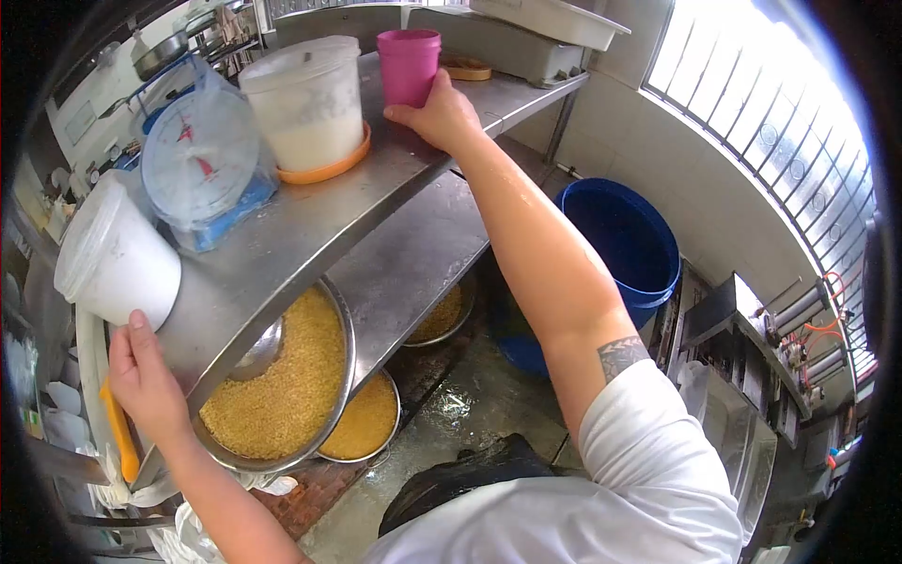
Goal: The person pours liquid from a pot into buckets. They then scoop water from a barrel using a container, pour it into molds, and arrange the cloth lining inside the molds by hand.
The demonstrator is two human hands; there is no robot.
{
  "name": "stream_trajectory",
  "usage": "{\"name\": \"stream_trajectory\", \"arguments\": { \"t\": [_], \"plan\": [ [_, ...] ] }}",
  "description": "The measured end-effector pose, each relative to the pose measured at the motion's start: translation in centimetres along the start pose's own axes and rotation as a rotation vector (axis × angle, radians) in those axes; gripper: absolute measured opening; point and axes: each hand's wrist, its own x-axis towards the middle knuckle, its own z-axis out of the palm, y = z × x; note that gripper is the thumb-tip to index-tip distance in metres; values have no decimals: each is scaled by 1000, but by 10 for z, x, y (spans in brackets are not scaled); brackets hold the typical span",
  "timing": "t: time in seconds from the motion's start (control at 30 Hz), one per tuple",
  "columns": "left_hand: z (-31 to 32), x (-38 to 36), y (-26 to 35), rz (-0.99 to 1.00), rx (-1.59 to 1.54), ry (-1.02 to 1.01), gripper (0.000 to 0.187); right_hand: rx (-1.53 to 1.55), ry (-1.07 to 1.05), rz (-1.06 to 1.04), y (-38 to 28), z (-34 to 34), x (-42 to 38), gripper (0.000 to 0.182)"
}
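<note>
- Step in hand, as judged: taking hold of containers on the upper steel shelf [310,226], one per hand; neither lifted yet, both standing on the steel.
- Left hand [141,376] at the near end of that shelf, fingers lying against the base of a white translucent plastic tub with lid [113,258]; grip loose, touching rather than wrapped, thumb side hidden. Tub tilted slightly, right at the shelf's near edge.
- Orange plastic handle [120,432] just below the left wrist, untouched.
- Beneath the shelf: large round metal bowl of yellow-brown grain [282,385] with a metal ladle [258,352] resting in it; two smaller pans of similar grain [368,418] [442,315] beside and beyond it, on a lower steel shelf [413,254].
- Right hand [437,117] stretched far along the upper shelf, grip closed round the lower part of a magenta plastic cup [408,66], upright, empty or full not visible.
- Next move, as judged: needs a firm clasp on the cup and a straight lift clear of the neighbouring white lidded bucket on an orange saucer [308,108]; tub near the edge wants steadying.
- Between the hands: blue dial kitchen scale [199,155].
- Farther off: grey plastic crate [507,42], blue plastic barrel [625,240] on wet concrete floor [451,414], tiled wall with barred window [770,103].
</note>
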Motion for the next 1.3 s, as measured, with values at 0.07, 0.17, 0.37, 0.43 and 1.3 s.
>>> {"name": "stream_trajectory", "arguments": {
  "t": [0.07, 0.17, 0.37, 0.43, 1.3],
  "plan": [
    [-1, -1, 0, -9, -50, -54, 37, -36, -54, -10, -4, 4, -9, 81],
    [-2, -3, 7, 12, -30, -71, 38, 116, 368, -134, 4, 15, -73, 65],
    [-9, -5, 4, 134, -25, -169, 40, -28, -228, -257, 98, 29, -375, 26],
    [-10, -4, -4, 160, 41, -168, 38, -199, -643, -51, 145, 16, -505, 19],
    [-58, -529, 152, 1125, 39, -2221, 53, 62, 138, 1754, -26, -115, -1271, 42]
  ]
}}
